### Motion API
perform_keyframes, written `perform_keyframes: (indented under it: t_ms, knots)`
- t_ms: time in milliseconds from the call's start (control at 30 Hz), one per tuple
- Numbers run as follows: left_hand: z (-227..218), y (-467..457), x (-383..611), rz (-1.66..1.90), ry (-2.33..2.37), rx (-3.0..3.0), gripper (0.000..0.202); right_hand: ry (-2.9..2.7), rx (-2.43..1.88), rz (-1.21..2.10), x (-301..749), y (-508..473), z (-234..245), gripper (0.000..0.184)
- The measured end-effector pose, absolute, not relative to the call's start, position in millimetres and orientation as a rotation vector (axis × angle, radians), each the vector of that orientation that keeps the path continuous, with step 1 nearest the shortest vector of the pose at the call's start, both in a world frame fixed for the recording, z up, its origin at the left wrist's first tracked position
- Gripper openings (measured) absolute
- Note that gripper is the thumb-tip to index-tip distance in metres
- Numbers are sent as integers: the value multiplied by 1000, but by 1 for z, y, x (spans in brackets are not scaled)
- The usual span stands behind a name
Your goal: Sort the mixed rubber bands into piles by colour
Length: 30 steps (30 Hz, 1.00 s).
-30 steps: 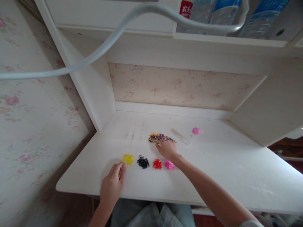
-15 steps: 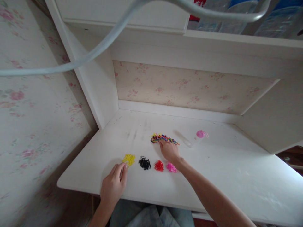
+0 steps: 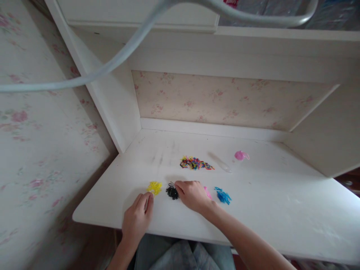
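My left hand (image 3: pixel 137 215) rests at the front left of the desk, thumb and fingers pinched together at the near edge of a pile of yellow small rubber bands (image 3: pixel 154 187). My right hand (image 3: pixel 194 195) reaches to the black rubber bands (image 3: pixel 171 192), its fingertips closed at their right side. What either pinch holds is too small to make out. Beneath and behind the right hand, pink rubber bands (image 3: pixel 207 192) show only in part. A blue pile (image 3: pixel 223 195) lies right of that wrist. Farther back is a heap of mixed-colour rubber bands (image 3: pixel 195 163).
A clear, slender tube-like piece (image 3: pixel 222 164) lies right of the mixed heap, with a pink object with a loop (image 3: pixel 241 155) beyond it. The white desk (image 3: pixel 275 213) has side panels and a shelf above. A pale curved bar (image 3: pixel 118 60) crosses overhead.
My right hand has moved from the mixed heap toward me and left to the black pile, uncovering the blue pile and covering the red one. My left hand stays beside the yellow pile.
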<state>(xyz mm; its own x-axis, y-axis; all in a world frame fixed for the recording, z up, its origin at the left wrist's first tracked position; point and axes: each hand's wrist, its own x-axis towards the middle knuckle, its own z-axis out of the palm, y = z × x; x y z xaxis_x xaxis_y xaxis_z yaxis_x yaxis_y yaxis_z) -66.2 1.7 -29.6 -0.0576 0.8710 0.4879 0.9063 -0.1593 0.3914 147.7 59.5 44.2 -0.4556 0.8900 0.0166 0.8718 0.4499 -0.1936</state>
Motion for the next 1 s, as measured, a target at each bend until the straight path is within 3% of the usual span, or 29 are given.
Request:
perform_keyframes:
  t_ms: [200,500,700,833,1000]
  knots:
    - [-28,2,-66,-994,-1998,-2127,17,-2592,-1584,223,147,66,46,40]
    - [-27,2,-66,-1006,-1978,-2120,19,-2646,-1615,186,157,71,50,31]
    - [-28,1,-67,-991,-1980,-2186,18,-2100,-1809,167,222,67,51,35]
    - [-23,5,-67,-1091,-2008,-2248,19,-1592,-2011,318,297,48,23,41]
    - [8,30,-40,-1011,-1946,-2528,23,-1269,-2208,277,361,21,-13,48]
